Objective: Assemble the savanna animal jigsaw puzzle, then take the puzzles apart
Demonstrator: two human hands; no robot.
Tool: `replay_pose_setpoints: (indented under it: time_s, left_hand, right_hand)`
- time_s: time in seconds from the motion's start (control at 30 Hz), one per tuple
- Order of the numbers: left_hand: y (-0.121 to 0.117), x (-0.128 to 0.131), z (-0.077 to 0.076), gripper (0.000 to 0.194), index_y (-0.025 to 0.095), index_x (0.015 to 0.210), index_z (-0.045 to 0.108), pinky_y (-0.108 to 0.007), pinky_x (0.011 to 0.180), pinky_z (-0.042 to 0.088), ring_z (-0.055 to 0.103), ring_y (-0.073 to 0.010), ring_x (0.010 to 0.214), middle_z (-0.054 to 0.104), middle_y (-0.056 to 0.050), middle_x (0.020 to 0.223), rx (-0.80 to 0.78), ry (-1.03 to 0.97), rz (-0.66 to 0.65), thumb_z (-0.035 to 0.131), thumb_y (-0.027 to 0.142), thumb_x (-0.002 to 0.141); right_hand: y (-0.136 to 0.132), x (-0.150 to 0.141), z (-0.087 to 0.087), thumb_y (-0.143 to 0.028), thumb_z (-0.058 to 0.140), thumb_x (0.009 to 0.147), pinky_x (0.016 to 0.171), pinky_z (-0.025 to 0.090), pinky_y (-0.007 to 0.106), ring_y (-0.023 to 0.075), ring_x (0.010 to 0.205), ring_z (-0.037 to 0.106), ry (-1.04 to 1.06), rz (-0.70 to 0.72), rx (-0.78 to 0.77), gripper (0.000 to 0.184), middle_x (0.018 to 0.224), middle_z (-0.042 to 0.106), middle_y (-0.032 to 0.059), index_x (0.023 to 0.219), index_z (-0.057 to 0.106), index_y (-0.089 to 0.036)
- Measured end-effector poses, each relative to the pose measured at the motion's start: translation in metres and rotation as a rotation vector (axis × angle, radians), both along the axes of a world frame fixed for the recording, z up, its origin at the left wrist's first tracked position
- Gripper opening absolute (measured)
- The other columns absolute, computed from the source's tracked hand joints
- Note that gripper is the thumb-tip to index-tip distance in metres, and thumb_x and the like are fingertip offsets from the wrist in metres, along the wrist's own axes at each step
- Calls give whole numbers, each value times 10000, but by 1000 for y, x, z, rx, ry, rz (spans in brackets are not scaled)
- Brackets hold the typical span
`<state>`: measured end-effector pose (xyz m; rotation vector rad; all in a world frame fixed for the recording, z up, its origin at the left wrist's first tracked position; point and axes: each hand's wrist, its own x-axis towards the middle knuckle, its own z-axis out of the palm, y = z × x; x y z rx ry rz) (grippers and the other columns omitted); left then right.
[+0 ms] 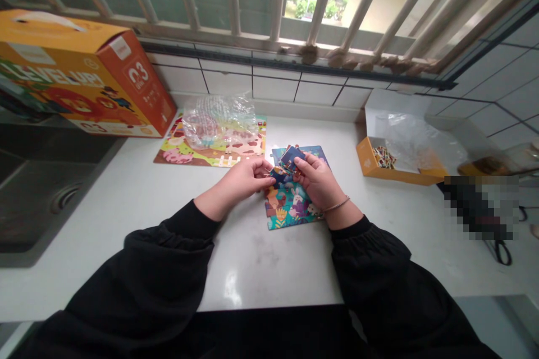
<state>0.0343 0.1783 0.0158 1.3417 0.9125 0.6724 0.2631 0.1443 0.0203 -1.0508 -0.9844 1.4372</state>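
Observation:
A teal and blue jigsaw puzzle (290, 210), with a white rabbit and other animals on it, lies on the white counter (261, 269). Above its left part, my left hand (250, 176) pinches dark blue puzzle pieces between thumb and fingers. My right hand (315, 176) grips several more puzzle pieces (290, 157) in a small bunch, over the puzzle's upper right. Both hands are close together, and their pieces overlap in view. Part of the puzzle is hidden beneath the hands.
A farm-animal picture (202, 151) lies back left under crumpled clear plastic (223, 118). An orange carton (143, 90) stands beside the sink (29, 196). At right are an open box (400, 174) holding small pieces and plastic, and a blurred-out black item (475, 207). Window bars rise behind.

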Motion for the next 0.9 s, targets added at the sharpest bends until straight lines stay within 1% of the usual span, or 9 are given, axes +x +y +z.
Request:
replay_pose_setpoints:
  time_s: [0.2,0.3,0.37,0.43,0.6,0.67,0.73,0.83,0.9]
  left_hand:
    - [-11,-2,0,373,193,1040,730,-294,633,550,753,-198,774,798,-44,900,52,-20,27,949,365,792]
    - [-13,-2,2,418,181,1043,725,-330,740,618,786,-215,867,817,-67,982,77,-101,65,973,404,791]
    - [-13,-2,5,433,176,1045,718,-340,811,634,795,-211,915,819,-70,1022,80,-162,84,981,412,795]
    - [-14,-3,7,443,177,1053,712,-321,797,625,789,-197,896,816,-63,1026,60,-179,84,986,414,796]
    - [-21,-4,7,419,188,1004,699,-299,624,534,707,-179,666,756,-22,811,-61,-14,-121,950,452,796]
    - [-26,-3,7,352,195,945,710,-309,616,510,691,-196,664,730,-15,770,29,149,-157,930,424,793]
    - [-30,-2,10,299,200,916,733,-322,639,496,675,-208,696,710,-14,778,227,352,-133,934,375,780]
    - [-36,-1,17,338,199,980,773,-360,740,519,670,-233,808,704,-46,938,511,578,-90,978,334,747]
    - [-41,-1,22,375,192,1008,776,-387,811,539,676,-260,891,690,-73,1037,596,646,-104,994,353,749]
  right_hand:
    - [1,1,-3,-504,929,837,720,582,271,143,855,675,59,-19,-11,483,1055,754,27,1161,705,-225]
    - [1,1,-3,-506,946,826,675,550,260,131,804,640,68,-41,-2,452,986,736,5,1108,723,-232]
    - [1,0,-2,-511,957,813,657,530,254,125,782,624,73,-56,-5,445,963,732,0,1080,735,-233]
    - [0,0,-1,-517,964,797,671,534,263,134,799,634,79,-62,-16,454,983,744,7,1076,743,-234]
    - [0,0,1,-508,975,779,667,518,272,141,803,625,79,-63,-29,464,976,735,3,1073,742,-235]
    - [1,1,0,-495,980,784,651,498,261,129,781,606,80,-58,-32,458,947,715,-7,1070,743,-228]
    - [1,1,-1,-489,982,788,651,495,261,127,782,609,77,-54,-31,467,963,720,-5,1089,743,-224]
    - [1,0,-3,-501,974,795,656,505,270,134,795,627,51,-53,-25,497,1028,751,12,1143,743,-229]
    - [2,0,-5,-509,972,793,656,508,269,137,806,640,38,-52,-20,515,1053,763,19,1162,744,-232]
